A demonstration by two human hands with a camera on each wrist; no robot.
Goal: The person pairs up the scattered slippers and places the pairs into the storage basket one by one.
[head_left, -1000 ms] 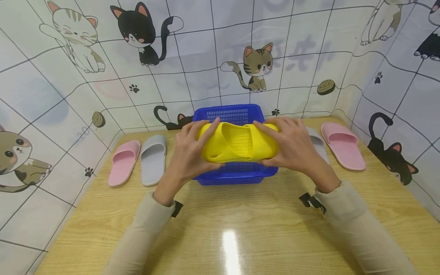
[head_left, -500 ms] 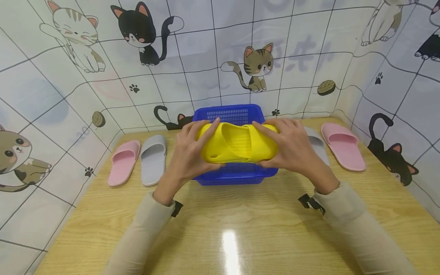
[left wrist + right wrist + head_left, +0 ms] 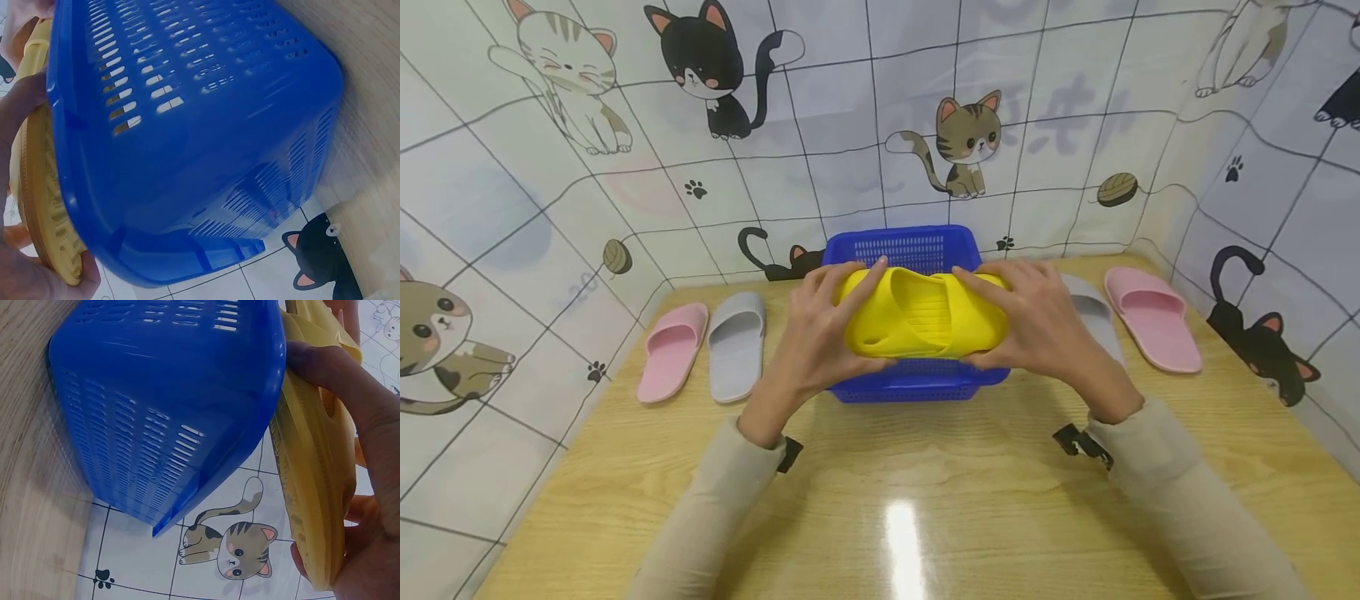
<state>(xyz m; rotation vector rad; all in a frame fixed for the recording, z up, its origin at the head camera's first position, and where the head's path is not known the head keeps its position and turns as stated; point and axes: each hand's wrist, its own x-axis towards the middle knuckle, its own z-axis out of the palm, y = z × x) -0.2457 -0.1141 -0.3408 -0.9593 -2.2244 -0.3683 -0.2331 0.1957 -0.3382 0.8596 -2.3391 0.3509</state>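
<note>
Both hands hold a pair of yellow slippers lengthwise over a blue plastic basket; they look fitted together, an upper showing at each end. My left hand grips the left end, thumb below and fingers over the top. At the right end my right hand does likewise. In the left wrist view the ridged sole faces the basket's rim. The right wrist view shows the yellow side beside the basket, with the thumb across it. The basket's inside is largely hidden.
On the wooden table, a pink slipper and a grey slipper lie left of the basket. To its right are another grey slipper, partly behind my hand, and another pink one. A cat-patterned wall covering encloses the back and sides.
The hands and the yellow slippers stay nearly still over the basket. The head view has shifted very slightly.
</note>
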